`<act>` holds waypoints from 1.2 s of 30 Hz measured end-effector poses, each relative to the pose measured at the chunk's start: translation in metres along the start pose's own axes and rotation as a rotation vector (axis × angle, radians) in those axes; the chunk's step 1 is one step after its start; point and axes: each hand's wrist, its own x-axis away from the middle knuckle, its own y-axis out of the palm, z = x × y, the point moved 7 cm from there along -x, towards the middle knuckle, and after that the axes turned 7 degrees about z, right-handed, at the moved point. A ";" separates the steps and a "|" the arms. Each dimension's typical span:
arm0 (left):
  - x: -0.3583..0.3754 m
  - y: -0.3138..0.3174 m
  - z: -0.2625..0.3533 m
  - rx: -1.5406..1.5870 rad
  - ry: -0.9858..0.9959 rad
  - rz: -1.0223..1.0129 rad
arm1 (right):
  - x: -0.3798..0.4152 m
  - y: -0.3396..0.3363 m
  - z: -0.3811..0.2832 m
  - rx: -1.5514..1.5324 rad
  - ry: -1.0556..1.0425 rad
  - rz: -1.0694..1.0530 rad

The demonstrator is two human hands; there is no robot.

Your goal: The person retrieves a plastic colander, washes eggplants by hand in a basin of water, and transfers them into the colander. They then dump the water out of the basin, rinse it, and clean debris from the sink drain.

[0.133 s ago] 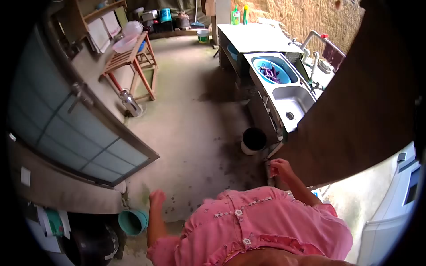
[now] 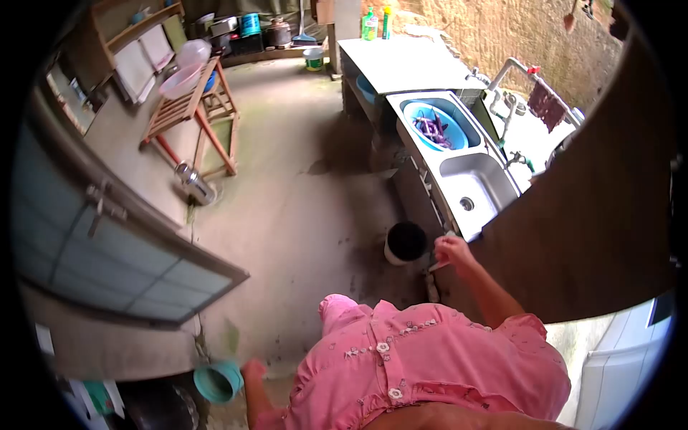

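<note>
My right hand is raised in front of me, its fingers curled in with nothing visible in them. It is close to the near end of the sink unit, right of a white bucket with a dark inside. Low at my left side is my left hand, blurred, so its fingers cannot be made out. It is beside a teal bucket on the floor. The steel double sink holds a blue basin of long purple vegetables in its far bowl.
A glass-paned door stands ajar on the left. Beyond it are a steel flask and a wooden rack with a pink basin. A dark panel blocks the right. Bottles stand on the white counter.
The view has moved forward, bringing the sink and white bucket nearer. My left hand has dropped back toward my side, and my right hand is slightly higher. A pink-clothed leg now shows in front.
</note>
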 end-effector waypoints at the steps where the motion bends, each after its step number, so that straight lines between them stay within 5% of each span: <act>1: -0.004 0.005 0.003 -0.059 -0.064 0.075 | -0.022 0.002 -0.011 0.016 -0.003 0.037; 3: -0.024 0.061 0.028 -0.096 -0.147 0.085 | -0.127 -0.016 -0.073 0.270 -0.131 0.148; 5: -0.049 0.127 0.066 -0.146 -0.170 0.044 | -0.186 -0.038 -0.151 0.206 -0.404 0.314; 7: -0.076 0.194 0.117 -0.182 -0.161 -0.016 | -0.226 -0.057 -0.202 0.247 -0.357 0.530; 11: -0.118 0.315 0.263 -0.181 0.038 -0.194 | -0.360 -0.132 -0.277 0.461 -0.238 0.734; 15: -0.038 0.473 0.482 -0.138 0.322 -0.382 | -0.422 -0.162 -0.378 0.580 -0.371 0.977; 18: -0.027 0.556 0.579 -0.143 0.440 -0.407 | -0.516 -0.228 -0.390 0.765 -0.461 1.116; 20: -0.030 0.592 0.601 -0.068 0.495 -0.413 | -0.572 -0.259 -0.379 0.643 -0.489 1.064; 21: -0.036 0.611 0.608 -0.065 0.478 -0.395 | -0.576 -0.245 -0.399 0.682 -0.226 0.921; 23: -0.034 0.632 0.609 -0.058 0.404 -0.293 | -0.669 -0.327 -0.382 0.577 -0.524 0.946; 25: -0.055 0.641 0.596 -0.034 0.362 -0.289 | -0.733 -0.373 -0.373 0.480 -0.461 0.937; 26: -0.061 0.645 0.586 -0.039 0.320 -0.261 | -0.730 -0.378 -0.389 0.703 -0.372 1.104; 27: -0.069 0.637 0.579 -0.005 0.307 -0.205 | -0.704 -0.333 -0.407 0.583 -0.149 1.039; 28: -0.074 0.632 0.566 0.010 0.266 -0.157 | -0.723 -0.346 -0.394 0.354 -0.312 1.029; 30: -0.092 0.636 0.531 0.024 0.208 -0.102 | -0.771 -0.399 -0.360 0.648 -0.411 0.962; 31: -0.107 0.630 0.506 -0.128 0.177 -0.035 | -0.749 -0.377 -0.364 0.501 -0.278 0.942; 33: -0.115 0.629 0.498 -0.283 0.148 0.036 | -0.744 -0.356 -0.362 0.457 -0.383 1.051; 36: -0.127 0.632 0.507 -0.381 0.041 0.148 | -0.749 -0.239 -0.386 0.444 -0.420 0.972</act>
